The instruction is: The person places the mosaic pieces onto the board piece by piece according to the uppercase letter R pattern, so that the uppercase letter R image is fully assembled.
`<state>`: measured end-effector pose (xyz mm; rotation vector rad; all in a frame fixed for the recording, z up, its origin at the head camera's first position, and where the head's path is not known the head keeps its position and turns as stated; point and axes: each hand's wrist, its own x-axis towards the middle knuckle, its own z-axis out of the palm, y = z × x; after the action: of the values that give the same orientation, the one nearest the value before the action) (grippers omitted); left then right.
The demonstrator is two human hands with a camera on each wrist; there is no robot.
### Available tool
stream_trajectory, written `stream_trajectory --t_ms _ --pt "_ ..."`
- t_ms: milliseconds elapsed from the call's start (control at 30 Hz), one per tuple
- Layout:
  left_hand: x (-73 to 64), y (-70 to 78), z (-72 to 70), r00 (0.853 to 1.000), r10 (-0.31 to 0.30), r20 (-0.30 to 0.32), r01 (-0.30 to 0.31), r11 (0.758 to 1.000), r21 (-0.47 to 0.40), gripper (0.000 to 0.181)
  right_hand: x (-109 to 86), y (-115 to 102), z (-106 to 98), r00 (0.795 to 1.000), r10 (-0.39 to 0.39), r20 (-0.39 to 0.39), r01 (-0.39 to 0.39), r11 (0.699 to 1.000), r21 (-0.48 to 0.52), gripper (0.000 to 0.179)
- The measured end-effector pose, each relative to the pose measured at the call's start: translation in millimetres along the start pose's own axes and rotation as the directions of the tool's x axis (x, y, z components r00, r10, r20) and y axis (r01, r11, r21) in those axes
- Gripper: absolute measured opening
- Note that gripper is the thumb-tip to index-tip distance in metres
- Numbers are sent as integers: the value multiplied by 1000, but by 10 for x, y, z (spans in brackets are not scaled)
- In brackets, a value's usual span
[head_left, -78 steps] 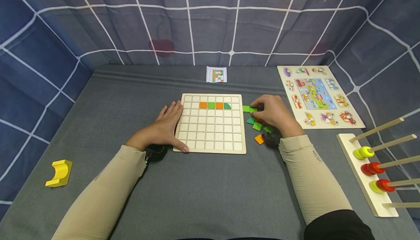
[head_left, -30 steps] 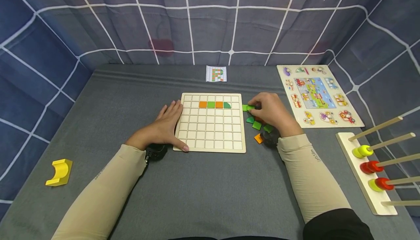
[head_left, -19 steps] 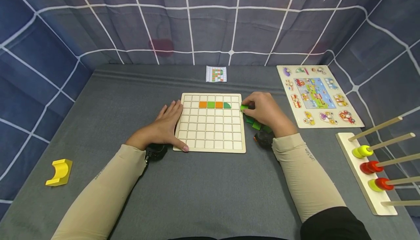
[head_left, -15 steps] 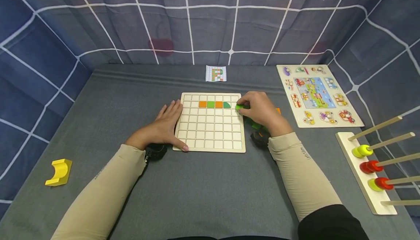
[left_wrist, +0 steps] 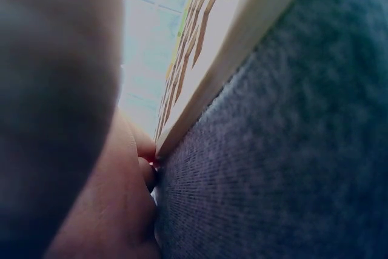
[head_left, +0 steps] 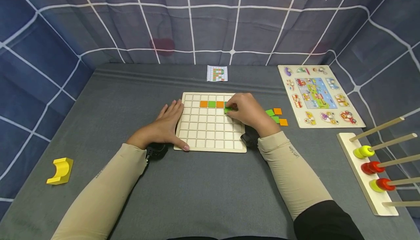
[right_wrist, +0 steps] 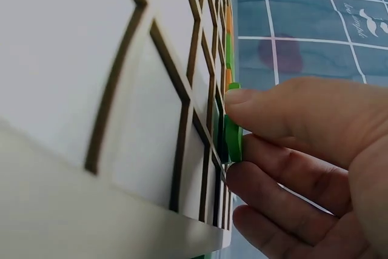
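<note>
A pale wooden grid board (head_left: 210,134) lies in the middle of the table. My left hand (head_left: 160,127) rests along its left side with fingers spread, the thumb over the near left corner. Over the board's upper right part, my right hand (head_left: 247,112) pinches a green square tile (head_left: 227,110) between thumb and fingers. The right wrist view shows this tile (right_wrist: 234,137) close over the grid. In the second row sit an orange tile (head_left: 203,104), a green tile (head_left: 212,104) and another orange tile (head_left: 220,104). The dark green rounded tile beside them is mostly hidden by my right fingers.
Loose green tiles (head_left: 270,112) and orange tiles (head_left: 283,122) lie right of the board. A pattern card (head_left: 217,73) is behind it. Further right are a picture puzzle (head_left: 341,118) and a peg stand with beads (head_left: 359,176). A yellow arched block (head_left: 62,170) sits far left.
My right hand has picked up a green square tile from the loose pile and carried it left over the board. My left hand has stayed in place.
</note>
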<state>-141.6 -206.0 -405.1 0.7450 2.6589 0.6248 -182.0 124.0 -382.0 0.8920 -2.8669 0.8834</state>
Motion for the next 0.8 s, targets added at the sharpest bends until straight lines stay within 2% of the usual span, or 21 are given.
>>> stream_trajectory --t_ms 800 --pt "3 13 -10 1000 -4 5 4 1000 1 161 -30 1 14 1000 -1 3 1 1000 13 20"
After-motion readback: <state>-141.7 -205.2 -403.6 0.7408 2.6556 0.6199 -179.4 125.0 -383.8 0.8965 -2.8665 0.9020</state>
